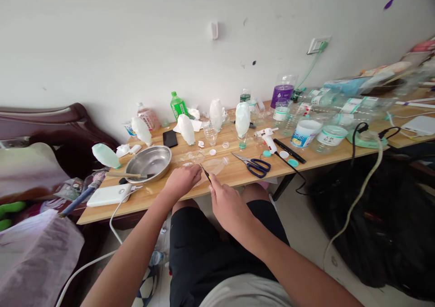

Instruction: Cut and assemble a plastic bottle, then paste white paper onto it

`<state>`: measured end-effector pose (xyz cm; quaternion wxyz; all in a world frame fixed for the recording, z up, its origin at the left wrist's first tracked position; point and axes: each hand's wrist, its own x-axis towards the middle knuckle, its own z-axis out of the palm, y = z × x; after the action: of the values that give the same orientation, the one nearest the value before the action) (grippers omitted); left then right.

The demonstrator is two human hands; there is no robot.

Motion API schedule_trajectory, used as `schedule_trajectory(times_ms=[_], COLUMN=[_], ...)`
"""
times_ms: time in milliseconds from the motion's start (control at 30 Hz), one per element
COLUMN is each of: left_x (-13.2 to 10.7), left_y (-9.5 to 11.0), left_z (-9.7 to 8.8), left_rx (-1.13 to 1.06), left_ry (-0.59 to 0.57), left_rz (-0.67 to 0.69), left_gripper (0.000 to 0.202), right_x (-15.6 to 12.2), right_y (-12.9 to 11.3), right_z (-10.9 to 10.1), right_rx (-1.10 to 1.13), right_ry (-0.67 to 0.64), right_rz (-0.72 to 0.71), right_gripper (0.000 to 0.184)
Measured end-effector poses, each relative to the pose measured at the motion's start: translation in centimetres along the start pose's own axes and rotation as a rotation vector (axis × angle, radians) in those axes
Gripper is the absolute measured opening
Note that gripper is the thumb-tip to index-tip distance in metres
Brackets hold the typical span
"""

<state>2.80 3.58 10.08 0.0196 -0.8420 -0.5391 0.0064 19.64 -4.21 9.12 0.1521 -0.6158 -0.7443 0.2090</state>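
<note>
My right hand [226, 205] is closed around a slim craft knife [207, 175] with a dark and yellow handle, its blade pointing up and left. The fingers of my left hand [185, 180] are closed at the near end of a clear plastic bottle [214, 165], which lies on its side with its neck to the right. The knife tip is close to my left fingertips; whether it touches the plastic is hard to tell. Dark-handled scissors [254, 163] lie open right of the bottle. A steel bowl [165, 155] stands left of my left hand.
Several white-wrapped bottles [186, 129] stand on the wooden table [163, 202]. A glue gun [268, 139], a black stick [288, 150] and loose caps [292, 163] lie right. Many clear bottles crowd the far right. A phone [170, 138] and white power bank [108, 195] are left.
</note>
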Motion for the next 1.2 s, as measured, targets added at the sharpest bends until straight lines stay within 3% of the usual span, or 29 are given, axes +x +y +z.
schedule_trajectory(times_ms=[400,633,867,1200], left_x=[0.2,-0.1,0.1,0.2], left_y=[0.1,0.3,-0.1,-0.1], left_z=[-0.1,0.1,0.4,0.5], left_rx=[0.004,0.015,-0.001,0.015], left_ry=[0.001,-0.009,0.004,0.003], left_rz=[0.019,0.029,-0.004,-0.016], left_gripper=[0.025,0.027,0.027,0.028], right_x=[-1.2,0.2,-0.9,-0.3], right_y=[0.2,-0.1,-0.2,0.1], right_z=[0.9,0.6,1.1,1.6], right_rx=[-0.079,-0.074,-0.093,-0.131], right_ry=[-0.004,0.002,-0.022,-0.013], right_rz=[0.011,-0.005,0.010,0.001], right_gripper=[0.055,0.052,0.054,0.053])
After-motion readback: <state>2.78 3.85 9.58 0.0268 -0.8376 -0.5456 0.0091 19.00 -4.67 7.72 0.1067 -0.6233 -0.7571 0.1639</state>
